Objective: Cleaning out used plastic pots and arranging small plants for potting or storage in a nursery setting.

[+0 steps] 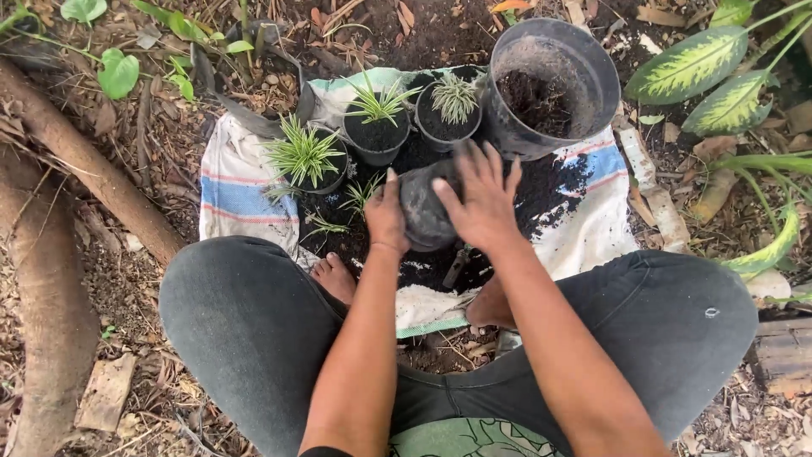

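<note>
Bare garden ground, littered with dry leaves and roots, surrounds a white woven sack (233, 182) with blue and red stripes, spread flat and strewn with dark soil. The person sits cross-legged at its near edge, black trousers filling the lower frame and two bare feet just showing under the forearms.

Both hands meet over a small black nursery pot (423, 207) lying near the middle of the sack. The left hand (386, 216) grips its left side, fingers curled round the wall and thumb up. The right hand (484, 199) lies spread over its top, fingers splayed wide and slightly blurred, so the pot's mouth and whatever sits in it are hidden; it is probably tilted, but I cannot tell for certain.

Behind the hands stand three small black pots, each with one spiky striped green plant: one at the left (306, 156), one in the middle (376, 118), one to its right (452, 106). A large black bucket (554, 85), partly filled with soil, leans beside them. Another black planter bag (254, 85) sits at the far left, half cut by foliage. Two loose seedlings (359, 195) lie on the soil by the left wrist. A dark tool (457, 267) lies under the right forearm, mostly covered.
</note>
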